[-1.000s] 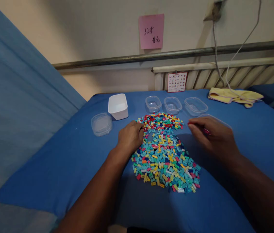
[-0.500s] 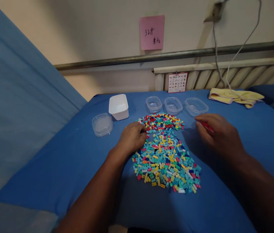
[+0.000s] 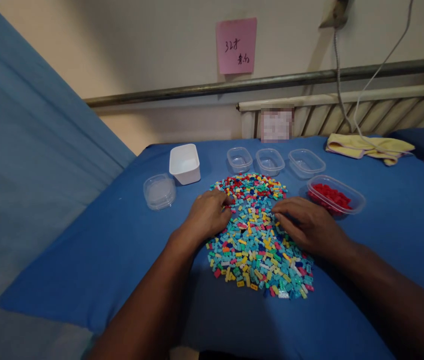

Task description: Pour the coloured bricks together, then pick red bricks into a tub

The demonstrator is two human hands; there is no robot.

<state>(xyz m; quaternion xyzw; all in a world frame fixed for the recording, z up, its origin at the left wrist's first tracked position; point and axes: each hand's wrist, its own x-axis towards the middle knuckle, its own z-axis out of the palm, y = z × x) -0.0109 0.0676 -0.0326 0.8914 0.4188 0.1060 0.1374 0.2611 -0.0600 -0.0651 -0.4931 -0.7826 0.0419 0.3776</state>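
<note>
A spread of small toy building bricks [image 3: 253, 240] in many colours lies on the blue cloth. At the far end it widens into a band [image 3: 249, 186] with many red bricks. My left hand [image 3: 208, 214] rests at the spread's left edge, fingers bent and thumb apart from them, a red brick by its fingertips. Over the right edge is my right hand [image 3: 307, 225], its thumb a little apart from the outstretched fingers; no brick shows in it. Behind it a clear plastic tub [image 3: 358, 204] holds a heap of red bricks [image 3: 330, 196].
Three clear tubs [image 3: 239, 162] stand in a row behind the bricks. To the left are a white tub [image 3: 185, 175] and stacked clear lids [image 3: 159, 192]. A yellow cloth [image 3: 369, 148] lies back right, below a hanging cable [image 3: 379, 67]. A blue curtain [image 3: 27, 125] hangs left.
My right hand has moved left from above the red-brick tub to the spread, uncovering the tub; the red in its grasp no longer shows. My left hand has barely shifted.
</note>
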